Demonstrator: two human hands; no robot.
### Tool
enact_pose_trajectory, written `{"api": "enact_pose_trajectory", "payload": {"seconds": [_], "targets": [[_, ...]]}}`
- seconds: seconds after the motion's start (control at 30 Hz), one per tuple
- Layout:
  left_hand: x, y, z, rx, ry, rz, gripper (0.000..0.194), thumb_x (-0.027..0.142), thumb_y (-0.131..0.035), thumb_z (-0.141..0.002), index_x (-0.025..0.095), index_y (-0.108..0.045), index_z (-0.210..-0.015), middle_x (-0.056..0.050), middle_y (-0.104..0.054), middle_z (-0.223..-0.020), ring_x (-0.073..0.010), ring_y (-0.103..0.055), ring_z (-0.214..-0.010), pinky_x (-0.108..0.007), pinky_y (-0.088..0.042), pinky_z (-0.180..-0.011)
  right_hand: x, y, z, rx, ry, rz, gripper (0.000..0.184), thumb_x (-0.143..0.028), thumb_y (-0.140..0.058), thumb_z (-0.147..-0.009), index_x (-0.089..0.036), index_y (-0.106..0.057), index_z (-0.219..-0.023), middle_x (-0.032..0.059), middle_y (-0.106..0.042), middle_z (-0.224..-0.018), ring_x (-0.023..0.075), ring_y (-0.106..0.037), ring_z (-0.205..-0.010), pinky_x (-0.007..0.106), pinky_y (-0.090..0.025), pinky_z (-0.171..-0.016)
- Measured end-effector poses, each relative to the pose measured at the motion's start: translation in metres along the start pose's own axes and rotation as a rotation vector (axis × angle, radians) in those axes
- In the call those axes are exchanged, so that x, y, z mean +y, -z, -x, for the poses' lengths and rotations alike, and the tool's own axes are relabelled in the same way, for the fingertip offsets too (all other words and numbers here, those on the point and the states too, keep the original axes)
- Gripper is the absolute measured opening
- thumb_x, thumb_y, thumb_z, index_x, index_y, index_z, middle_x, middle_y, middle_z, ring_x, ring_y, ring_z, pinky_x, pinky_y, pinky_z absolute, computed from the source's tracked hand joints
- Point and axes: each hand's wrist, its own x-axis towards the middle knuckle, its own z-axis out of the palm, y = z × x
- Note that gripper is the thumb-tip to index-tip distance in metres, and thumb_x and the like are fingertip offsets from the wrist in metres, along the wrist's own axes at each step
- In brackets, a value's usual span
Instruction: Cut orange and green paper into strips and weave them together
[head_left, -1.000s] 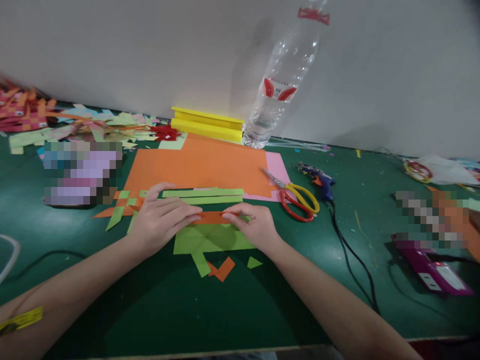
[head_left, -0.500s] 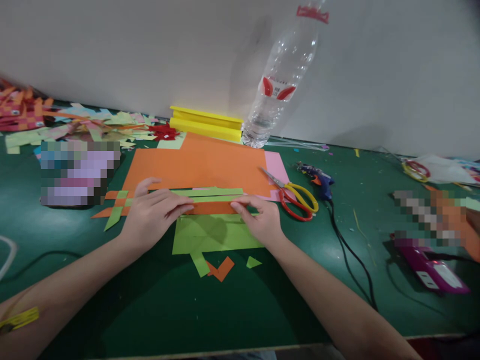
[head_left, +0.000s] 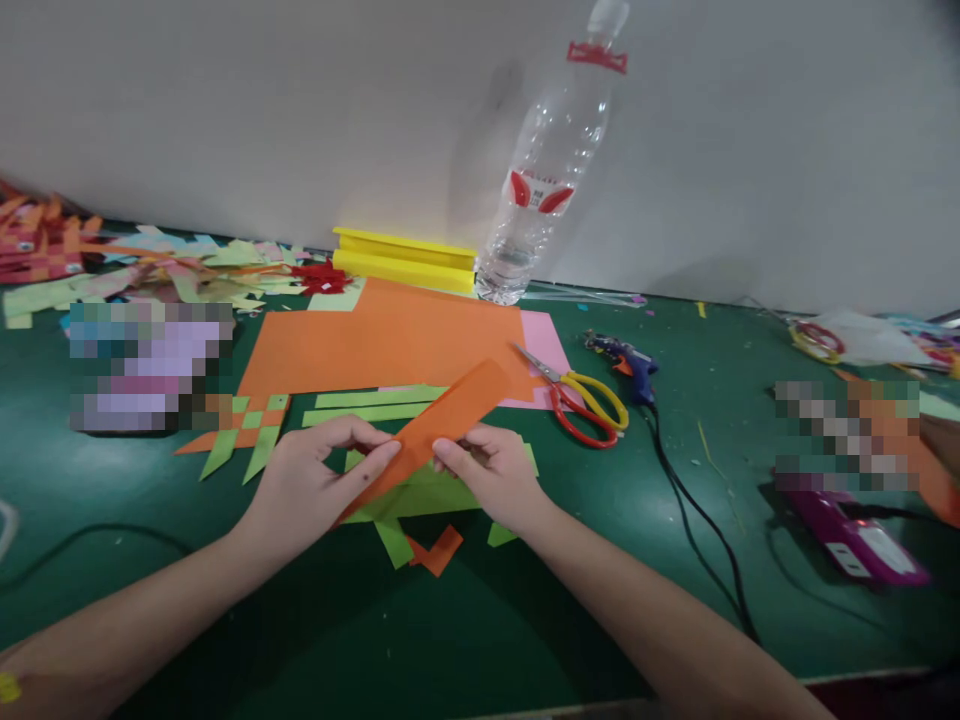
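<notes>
Presently, orange strip [head_left: 450, 408] is held slantwise on the near side of the sheet [head_left: 322, 350], its far end overlapping the sheet in view. Left hand [head_left: 315, 475]: grip pinching the strip between thumb and fingers. Right hand [head_left: 502, 465]: thumb at the strip's edge, fingers curled; cannot tell whether this grip pinches it. Green paper [head_left: 420, 497] on the near side of the sheet, partly hidden by the hands. Green slips [head_left: 375, 400] along the sheet's near edge; woven piece [head_left: 251, 425], orange and green, by its near left corner. Scissors [head_left: 568, 378] across the sheet's right side. Glue gun [head_left: 637, 368] on the worktop [head_left: 480, 640], right of the sheet. Bottle [head_left: 540, 190] behind the sheet.
</notes>
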Motion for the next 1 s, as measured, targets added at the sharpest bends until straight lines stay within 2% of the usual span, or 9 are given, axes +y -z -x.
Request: {"api": "enact_pose_trajectory", "payload": {"seconds": [0.1, 0.2, 0.33, 0.47, 0.6, 0.67, 0.8, 1.0], "targets": [[0.004, -0.002, -0.001, -0.117, 0.105, 0.141, 0.021, 0.034, -0.058, -0.083, 0.019, -0.064, -0.071, 0.0, -0.067, -0.066, -0.0132, -0.061, -0.059, -0.022, -0.048, -0.056, -0.001, 0.0, -0.001, 0.029, -0.067, -0.085, 0.037, -0.045, -0.058, -0.084, -0.019, -0.057, -0.058, -0.0005, -0.061, -0.057, 0.0098, -0.053, -0.052, 0.024, -0.04, -0.053], [0.003, -0.006, -0.002, -0.271, 0.219, 0.313, 0.025, 0.037, -0.057, -0.083, 0.018, -0.059, -0.066, 0.002, -0.061, -0.058, -0.0109, -0.057, -0.052, -0.02, -0.046, -0.05, -0.001, 0.001, -0.004, 0.041, -0.108, -0.149, 0.038, -0.044, -0.058, -0.082, -0.02, -0.047, -0.055, -0.0046, -0.049, -0.05, 0.0079, -0.043, -0.047, 0.023, -0.035, -0.049], [0.0, -0.016, 0.0, -0.418, 0.312, 0.494, 0.028, 0.04, -0.053, -0.085, 0.017, -0.058, -0.069, 0.002, -0.061, -0.06, -0.011, -0.059, -0.052, -0.02, -0.048, -0.051, -0.004, 0.002, -0.004, 0.005, -0.094, -0.041, 0.033, -0.035, -0.059, -0.077, -0.02, -0.04, -0.054, -0.0064, -0.038, -0.051, 0.0073, -0.033, -0.049, 0.023, -0.03, -0.047], [-0.001, -0.023, 0.003, -0.414, 0.283, 0.456, 0.027, 0.039, -0.057, -0.083, 0.018, -0.057, -0.067, 0.002, -0.059, -0.06, -0.0107, -0.057, -0.051, -0.019, -0.045, -0.049, -0.005, -0.001, 0.0, -0.052, -0.06, 0.061, 0.028, -0.031, -0.059, -0.076, -0.02, -0.043, -0.055, -0.0053, -0.039, -0.053, 0.0083, -0.034, -0.051, 0.023, -0.031, -0.048], [-0.003, -0.025, 0.003, -0.388, 0.215, 0.295, 0.035, 0.038, -0.054, -0.084, 0.018, -0.052, -0.056, 0.004, -0.049, -0.05, -0.0093, -0.046, -0.046, -0.019, -0.036, -0.045, 0.0, -0.003, 0.002, -0.132, -0.135, 0.026, 0.027, -0.043, -0.062, -0.077, -0.019, -0.057, -0.066, -0.0004, -0.057, -0.063, 0.011, -0.047, -0.057, 0.024, -0.039, -0.052], [-0.004, -0.026, 0.002, -0.373, 0.191, 0.236, 0.037, 0.039, -0.053, -0.084, 0.018, -0.05, -0.054, 0.005, -0.043, -0.049, -0.0087, -0.039, -0.045, -0.019, -0.03, -0.044, 0.003, -0.004, 0.002, -0.126, -0.172, -0.002, 0.031, -0.047, -0.064, -0.076, -0.018, -0.059, -0.067, 0.001, -0.06, -0.065, 0.0122, -0.051, -0.059, 0.025, -0.041, -0.053], [-0.006, -0.026, 0.002, -0.379, 0.187, 0.195, 0.039, 0.041, -0.052, -0.085, 0.017, -0.047, -0.054, 0.006, -0.034, -0.051, -0.0084, -0.029, -0.046, -0.02, -0.023, -0.043, 0.008, -0.006, 0.001, -0.087, -0.196, -0.039, 0.037, -0.053, -0.067, -0.073, -0.018, -0.058, -0.062, 0.0015, -0.061, -0.064, 0.0131, -0.053, -0.059, 0.025, -0.044, -0.053], [-0.009, -0.026, 0.003, -0.39, 0.199, 0.218, 0.038, 0.039, -0.054, -0.084, 0.017, -0.045, -0.054, 0.006, -0.033, -0.052, -0.0083, -0.029, -0.048, -0.02, -0.023, -0.045, 0.007, -0.005, -0.002, -0.147, -0.215, -0.154, 0.037, -0.052, -0.071, -0.07, -0.018, -0.059, -0.063, -0.0002, -0.059, -0.062, 0.0114, -0.052, -0.057, 0.026, -0.046, -0.057]]}}
